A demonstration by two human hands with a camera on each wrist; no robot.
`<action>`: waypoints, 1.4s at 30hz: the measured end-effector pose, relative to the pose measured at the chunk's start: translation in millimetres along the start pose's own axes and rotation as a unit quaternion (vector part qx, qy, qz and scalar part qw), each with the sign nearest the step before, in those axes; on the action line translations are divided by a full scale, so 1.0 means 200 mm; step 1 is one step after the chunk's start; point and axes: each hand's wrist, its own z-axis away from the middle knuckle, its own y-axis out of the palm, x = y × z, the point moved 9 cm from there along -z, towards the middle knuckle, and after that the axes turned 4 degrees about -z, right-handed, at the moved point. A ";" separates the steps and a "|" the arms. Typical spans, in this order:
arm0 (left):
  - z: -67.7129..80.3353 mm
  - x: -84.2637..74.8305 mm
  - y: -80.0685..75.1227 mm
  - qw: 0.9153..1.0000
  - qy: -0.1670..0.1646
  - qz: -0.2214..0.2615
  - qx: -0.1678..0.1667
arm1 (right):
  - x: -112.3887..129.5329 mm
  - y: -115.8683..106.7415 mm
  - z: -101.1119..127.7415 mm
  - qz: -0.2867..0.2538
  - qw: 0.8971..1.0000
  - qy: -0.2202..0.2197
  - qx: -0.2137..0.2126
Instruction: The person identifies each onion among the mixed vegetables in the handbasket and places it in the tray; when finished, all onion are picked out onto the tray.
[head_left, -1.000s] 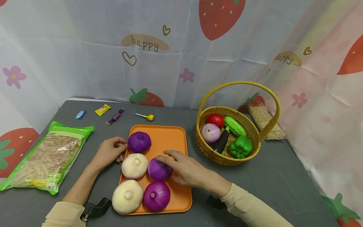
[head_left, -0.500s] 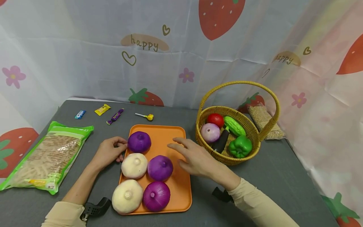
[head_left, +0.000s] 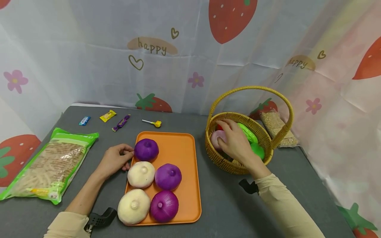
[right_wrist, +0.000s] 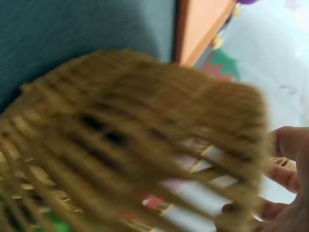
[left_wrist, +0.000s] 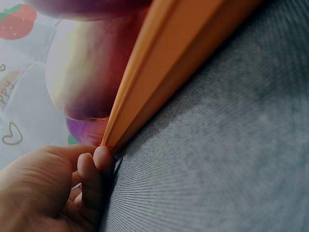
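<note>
We are reaching our right hand (head_left: 236, 142) into the basket (head_left: 229, 163), fingers curving down over the pale onion (head_left: 215, 137) lying against its near-left wall; whether they are already gripping it we cannot tell, since the hand is covering most of it and the right wrist view is blurring into wicker. Beside that onion in the basket are lying a cucumber (head_left: 248, 131), a green pepper (head_left: 258, 150) and a bit of red tomato (head_left: 219, 127), all partly hidden by the hand.

Our left hand (head_left: 114, 160) is resting on the worktop (head_left: 268, 198) at the left edge of the tray (head_left: 178, 145), fingers curling loosely, their tips touching the tray's rim next to the far purple onion (head_left: 146, 149). The left wrist view is showing the same: fingertips (left_wrist: 99, 166) pressing against the orange rim, gripping nothing.

On the tray are sitting five onions: the far purple one, a white onion (head_left: 141, 174) with a second purple onion (head_left: 168, 177) beside it, and a larger white onion (head_left: 134, 206) with a striped purple onion (head_left: 164, 206) in the near row.

Left of the tray is lying a noodle bag (head_left: 49, 163). Along the far edge are lying a blue candy (head_left: 84, 120), a yellow candy (head_left: 107, 115), a purple candy (head_left: 121, 122) and a lollipop (head_left: 153, 123). A grain packet (head_left: 276, 125) is sitting behind the basket.
</note>
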 end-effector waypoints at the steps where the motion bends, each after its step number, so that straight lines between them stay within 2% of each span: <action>1: 0.00 0.00 0.00 1.000 0.000 -0.001 0.000 | -0.03 0.01 0.00 0.005 1.000 0.014 0.008; 5: 0.01 0.00 0.00 1.000 -0.002 0.000 -0.001 | -0.14 0.08 0.02 0.013 0.995 0.073 0.060; 9: 0.01 -0.01 -0.01 1.000 0.002 0.005 -0.002 | -0.20 0.14 0.05 0.020 0.986 0.119 0.117; 13: 0.01 -0.02 -0.01 1.000 0.002 0.008 -0.001 | -0.23 0.19 0.06 0.033 0.980 0.124 0.154; 16: 0.01 -0.02 -0.01 1.000 0.000 0.009 -0.002 | -0.22 0.22 0.07 0.039 0.980 0.107 0.164; 22: 0.01 -0.01 -0.01 1.000 0.004 0.008 -0.002 | -0.18 0.21 0.06 0.042 0.990 0.053 0.127; 25: 0.00 0.00 0.00 1.000 0.001 0.006 -0.002 | -0.18 0.20 0.06 0.034 0.991 0.057 0.114; 29: 0.00 0.00 0.00 1.000 0.001 0.004 -0.001 | -0.21 0.18 0.06 0.017 0.990 0.097 0.105; 33: 0.01 -0.01 -0.01 1.000 0.001 0.007 0.000 | -0.22 0.13 0.06 -0.012 0.990 0.125 0.064; 38: 0.01 -0.01 -0.01 1.000 0.001 0.007 -0.001 | -0.19 0.05 0.06 -0.045 0.992 0.117 0.012; 42: 0.01 -0.01 -0.01 1.000 -0.001 0.005 -0.001 | -0.15 0.01 0.06 -0.049 0.995 0.088 -0.017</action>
